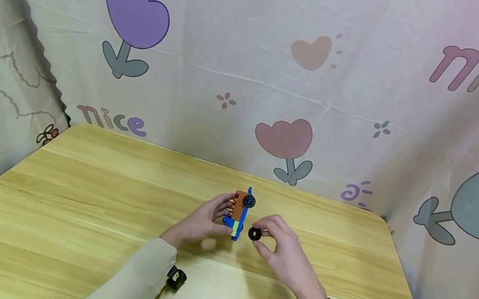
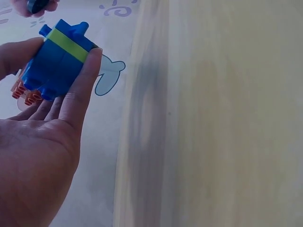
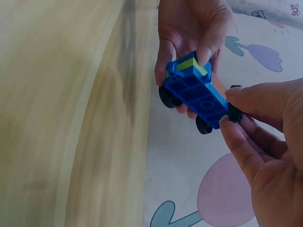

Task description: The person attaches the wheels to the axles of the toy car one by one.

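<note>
My left hand (image 1: 203, 220) grips a toy car (image 1: 237, 213) of building bricks, tilted up on end above the table. It has a blue base, orange bricks, a yellow-green strip and black wheels, one of them a wheel (image 1: 249, 201) at its upper end. In the left wrist view the thumb and fingers hold the car's blue end (image 2: 57, 61). My right hand (image 1: 286, 251) pinches a loose black wheel (image 1: 255, 234) between thumb and fingertips, just right of the car. From the right wrist, that wheel (image 3: 235, 112) overlaps the car's blue underside (image 3: 201, 98); whether they touch I cannot tell.
Beneath both hands is a light wooden table (image 1: 89, 208). A pale curtain (image 1: 221, 34) printed with flowers and words hangs behind its far edge and along the sides. Each wrist carries a small black camera, such as the left wrist camera (image 1: 176, 278).
</note>
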Motion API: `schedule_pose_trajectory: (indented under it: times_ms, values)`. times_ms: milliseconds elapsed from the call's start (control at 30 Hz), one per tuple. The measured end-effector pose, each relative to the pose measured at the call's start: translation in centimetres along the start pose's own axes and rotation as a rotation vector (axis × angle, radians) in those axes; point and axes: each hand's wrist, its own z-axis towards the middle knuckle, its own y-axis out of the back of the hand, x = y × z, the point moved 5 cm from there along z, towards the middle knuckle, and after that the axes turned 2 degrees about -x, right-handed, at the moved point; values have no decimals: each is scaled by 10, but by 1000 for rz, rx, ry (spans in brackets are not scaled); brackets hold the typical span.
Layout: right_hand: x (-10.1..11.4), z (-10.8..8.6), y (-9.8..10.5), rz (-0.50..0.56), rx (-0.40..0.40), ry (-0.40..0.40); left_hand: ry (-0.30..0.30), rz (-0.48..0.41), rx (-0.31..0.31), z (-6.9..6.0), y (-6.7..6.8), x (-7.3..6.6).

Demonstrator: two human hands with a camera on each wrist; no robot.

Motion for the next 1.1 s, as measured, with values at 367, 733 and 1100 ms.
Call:
schedule_pose_trajectory:
  times_ms: [367, 733, 1100]
  values:
    - [7, 2, -11, 44, 20, 13, -3, 5, 2, -2, -1, 1]
    - [5, 4, -13, -1, -14, -12, -28, -12, 14, 1, -3, -2]
    - [5, 6, -19, 2, 16, -54, -23, -19, 18, 2, -4, -1]
